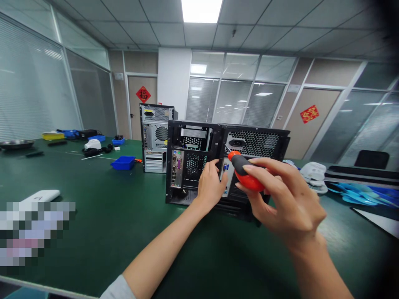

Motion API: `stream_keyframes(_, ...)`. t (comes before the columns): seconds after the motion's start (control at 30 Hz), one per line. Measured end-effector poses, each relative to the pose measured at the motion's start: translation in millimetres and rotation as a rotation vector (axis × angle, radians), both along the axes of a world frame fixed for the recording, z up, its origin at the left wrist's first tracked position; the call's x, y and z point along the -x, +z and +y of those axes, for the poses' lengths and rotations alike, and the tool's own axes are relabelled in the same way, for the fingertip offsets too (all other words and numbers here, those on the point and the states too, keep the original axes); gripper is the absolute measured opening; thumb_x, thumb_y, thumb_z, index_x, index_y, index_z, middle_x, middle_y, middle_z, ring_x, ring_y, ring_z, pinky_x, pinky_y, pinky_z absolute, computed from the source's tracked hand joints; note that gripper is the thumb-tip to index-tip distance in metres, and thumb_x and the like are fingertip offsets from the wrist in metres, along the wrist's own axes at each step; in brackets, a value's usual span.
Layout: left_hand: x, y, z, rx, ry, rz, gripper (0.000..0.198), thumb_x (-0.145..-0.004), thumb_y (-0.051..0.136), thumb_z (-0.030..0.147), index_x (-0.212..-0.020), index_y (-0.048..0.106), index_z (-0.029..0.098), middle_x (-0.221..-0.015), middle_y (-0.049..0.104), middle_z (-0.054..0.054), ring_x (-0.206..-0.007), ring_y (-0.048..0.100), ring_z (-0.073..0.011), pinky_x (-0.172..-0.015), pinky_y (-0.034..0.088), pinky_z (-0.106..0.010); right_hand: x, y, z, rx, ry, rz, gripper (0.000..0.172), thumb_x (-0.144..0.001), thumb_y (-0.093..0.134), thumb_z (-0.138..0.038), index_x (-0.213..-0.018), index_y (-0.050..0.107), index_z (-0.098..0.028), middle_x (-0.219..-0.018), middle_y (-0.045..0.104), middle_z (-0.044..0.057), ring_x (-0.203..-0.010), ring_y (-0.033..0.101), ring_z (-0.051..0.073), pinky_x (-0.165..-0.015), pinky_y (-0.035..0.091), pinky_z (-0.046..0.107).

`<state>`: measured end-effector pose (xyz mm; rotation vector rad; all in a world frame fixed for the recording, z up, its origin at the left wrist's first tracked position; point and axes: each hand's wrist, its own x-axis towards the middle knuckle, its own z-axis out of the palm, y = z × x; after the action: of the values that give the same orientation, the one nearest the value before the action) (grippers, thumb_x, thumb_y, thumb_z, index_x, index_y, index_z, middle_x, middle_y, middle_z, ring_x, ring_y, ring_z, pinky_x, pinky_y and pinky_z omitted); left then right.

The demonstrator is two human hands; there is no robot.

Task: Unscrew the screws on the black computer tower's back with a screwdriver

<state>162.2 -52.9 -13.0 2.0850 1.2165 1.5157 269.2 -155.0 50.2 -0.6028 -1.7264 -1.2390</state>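
I note my right hand [286,199] closed around a screwdriver [246,172], fingers and thumb wrapped over its red and black handle. The thin metal shaft points up and away toward the rear panel of the computer case [258,143], ending near the honeycomb grille at the top. I cannot tell whether the tip touches the metal.

My left hand [212,187] rests against the same rear panel, just beside the screwdriver handle. Its fingers are bent with their tips on the panel near the blue port, and I cannot tell whether they pinch anything.

The case stands upright on the green table [124,232], back panel facing me. A second case [156,137] stands behind it to the left, with a blue tray [123,162] near that one. A black chair [372,159] sits far right.
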Motion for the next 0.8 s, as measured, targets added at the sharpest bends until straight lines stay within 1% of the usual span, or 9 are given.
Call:
stream_keyframes(0.1, -0.3, 3.6, -4.9, 0.062, 0.036, 0.05, 0.037, -0.086, 0.05, 0.033, -0.119, 0.044, 0.017, -0.102, 0.063, -0.009, -0.092, 0.062, -0.0227, -0.081, 0.048, -0.034, -1.2, 0.0, -1.6, 0.002, -0.017, 0.005, 0.04, -0.077, 0.067, -0.008, -0.114, 0.056, -0.019, -0.101, 0.067, 0.01, -0.083, 0.066, 0.019, -0.062, 0.054, 0.028)
stream_keyframes(0.2, -2.2, 5.1, -9.3, 0.114, 0.027, 0.261, 0.028, -0.088, 0.046, 0.037, -0.109, 0.051, 0.019, -0.094, 0.067, -0.009, -0.084, 0.065, -0.0251, -0.074, 0.049, -0.036, -2.4, 0.2, -3.5, 0.018, -0.03, 0.013, 0.042, -0.078, 0.067, -0.009, -0.116, 0.055, -0.021, -0.103, 0.067, 0.009, -0.085, 0.066, 0.02, -0.063, 0.055, 0.029)
stream_keyframes(0.3, -5.0, 1.0, -10.9, 0.159, -0.05, 0.504, 0.026, -0.087, 0.049, 0.04, -0.101, 0.06, 0.021, -0.089, 0.069, -0.009, -0.083, 0.066, -0.0257, -0.073, 0.049, -0.035, -3.6, 1.1, -5.1, -0.002, -0.053, 0.018, 0.043, -0.078, 0.066, -0.008, -0.117, 0.055, -0.021, -0.103, 0.067, 0.009, -0.087, 0.067, 0.02, -0.064, 0.055, 0.028)
stream_keyframes(0.43, -9.1, -7.7, -12.8, 0.244, -0.223, 0.789, 0.027, -0.079, 0.062, 0.044, -0.09, 0.066, 0.019, -0.095, 0.069, -0.009, -0.091, 0.065, -0.0273, -0.076, 0.05, -0.035, -5.3, 3.0, -7.0, -0.039, -0.082, 0.02, 0.043, -0.077, 0.069, -0.009, -0.117, 0.056, -0.02, -0.102, 0.068, 0.008, -0.085, 0.067, 0.019, -0.062, 0.055, 0.026)
stream_keyframes(0.5, -12.5, -11.9, -15.0, 0.32, -0.295, 0.944, 0.032, -0.074, 0.068, 0.048, -0.087, 0.068, 0.019, -0.097, 0.069, -0.01, -0.093, 0.065, -0.0286, -0.079, 0.05, -0.037, -5.9, 4.1, -8.1, -0.036, -0.081, 0.032, 0.042, -0.076, 0.07, -0.009, -0.114, 0.057, -0.018, -0.102, 0.068, 0.008, -0.085, 0.067, 0.019, -0.062, 0.054, 0.025)
stream_keyframes(0.57, -17.0, -16.9, -17.7, 0.373, -0.333, 1.061, 0.04, -0.069, 0.071, 0.053, -0.088, 0.069, 0.018, -0.098, 0.069, -0.012, -0.095, 0.065, -0.0295, -0.08, 0.051, -0.039, -6.3, 5.1, -9.4, -0.03, -0.082, 0.044, 0.041, -0.075, 0.071, -0.008, -0.113, 0.058, -0.017, -0.103, 0.068, 0.009, -0.085, 0.067, 0.019, -0.065, 0.054, 0.026)
stream_keyframes(0.67, -24.5, -26.1, -21.7, 0.406, -0.362, 1.163, 0.044, -0.065, 0.074, 0.054, -0.09, 0.07, 0.018, -0.095, 0.071, -0.012, -0.096, 0.066, -0.0283, -0.08, 0.051, -0.036, -7.5, 6.5, -10.4, -0.024, -0.069, 0.059, 0.043, -0.075, 0.07, -0.007, -0.115, 0.058, -0.017, -0.103, 0.068, 0.009, -0.087, 0.067, 0.02, -0.07, 0.055, 0.028)
stream_keyframes(0.8, -31.0, -38.0, -25.1, 0.428, -0.371, 1.187, 0.047, -0.063, 0.075, 0.055, -0.094, 0.07, 0.019, -0.101, 0.07, -0.013, -0.098, 0.066, -0.0285, -0.08, 0.052, -0.036, -11.7, 7.2, -7.9, -0.019, -0.011, 0.083, 0.051, -0.075, 0.069, -0.007, -0.122, 0.054, -0.02, -0.104, 0.067, 0.008, -0.089, 0.066, 0.022, -0.071, 0.056, 0.031)
